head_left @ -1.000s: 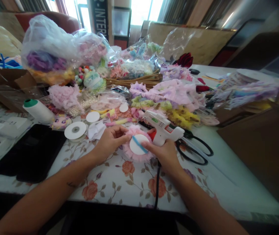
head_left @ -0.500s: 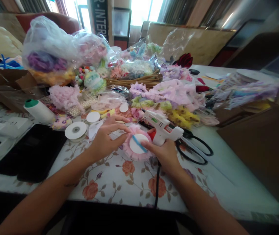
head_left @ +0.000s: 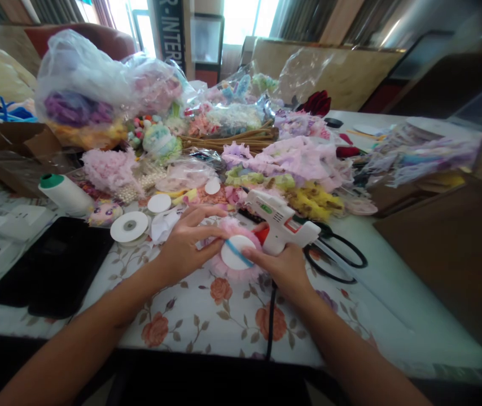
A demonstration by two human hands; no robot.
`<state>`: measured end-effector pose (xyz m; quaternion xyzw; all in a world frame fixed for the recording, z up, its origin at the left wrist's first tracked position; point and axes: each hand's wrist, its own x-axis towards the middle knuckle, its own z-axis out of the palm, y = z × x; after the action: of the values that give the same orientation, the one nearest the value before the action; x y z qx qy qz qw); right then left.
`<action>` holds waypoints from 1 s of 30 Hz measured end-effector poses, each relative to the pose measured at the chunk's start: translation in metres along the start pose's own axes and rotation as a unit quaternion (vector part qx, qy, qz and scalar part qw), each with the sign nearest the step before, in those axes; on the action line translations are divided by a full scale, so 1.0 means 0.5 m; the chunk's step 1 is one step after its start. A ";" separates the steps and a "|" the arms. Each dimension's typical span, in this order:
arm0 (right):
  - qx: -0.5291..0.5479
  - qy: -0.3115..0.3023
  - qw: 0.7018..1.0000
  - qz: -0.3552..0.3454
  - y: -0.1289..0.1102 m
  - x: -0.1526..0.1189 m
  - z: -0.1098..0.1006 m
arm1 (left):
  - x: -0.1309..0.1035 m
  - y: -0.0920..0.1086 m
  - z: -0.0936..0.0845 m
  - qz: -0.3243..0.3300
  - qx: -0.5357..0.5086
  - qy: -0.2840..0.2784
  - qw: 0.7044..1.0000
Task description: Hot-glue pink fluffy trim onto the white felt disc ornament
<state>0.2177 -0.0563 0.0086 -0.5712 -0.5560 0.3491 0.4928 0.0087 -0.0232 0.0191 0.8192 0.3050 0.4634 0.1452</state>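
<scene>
While my right hand grips the pink ruffled rosette, my left hand reaches its rim

Closest to me, a black cord lies on the floral tablecloth. The rosette sits between my hands, a blue strip across its white disc. My right thumb presses the disc; the other fingers are mostly hidden. My left fingers are loosely spread, thumb and index tips close together at the rosette's left edge; I cannot tell whether they pinch it. A black flat device lies well to my left. Just beyond my right hand is a white glue gun, near black-handled scissors. Farther back come pale ruffles, brown sticks, a plastic bag and a bright window.
</scene>
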 end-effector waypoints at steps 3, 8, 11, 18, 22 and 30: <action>0.004 -0.001 1.000 0.001 -0.002 -0.002 -0.001 | 0.000 0.002 0.000 0.001 -0.003 -0.001 1.000; 0.001 0.002 1.000 0.001 0.000 -0.002 -0.001 | 0.001 0.006 0.001 -0.013 -0.009 -0.006 1.000; 0.000 0.002 1.000 -0.002 0.002 -0.002 0.000 | 0.002 0.006 0.000 -0.012 -0.015 -0.010 1.000; 0.020 -0.003 1.000 0.023 -0.006 -0.003 0.003 | 0.003 0.003 -0.010 -0.030 -0.061 -0.045 0.997; 0.022 -0.005 0.999 0.028 -0.008 -0.001 0.001 | 0.002 0.007 -0.014 -0.081 -0.155 -0.030 0.984; 0.042 -0.006 0.997 0.058 0.003 0.003 0.004 | -0.001 0.004 -0.012 -0.133 -0.143 0.027 0.980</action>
<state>0.2162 -0.0545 0.0070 -0.5790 -0.5096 0.4037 0.4920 0.0041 -0.0251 0.0229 0.7293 0.3458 0.5010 0.3124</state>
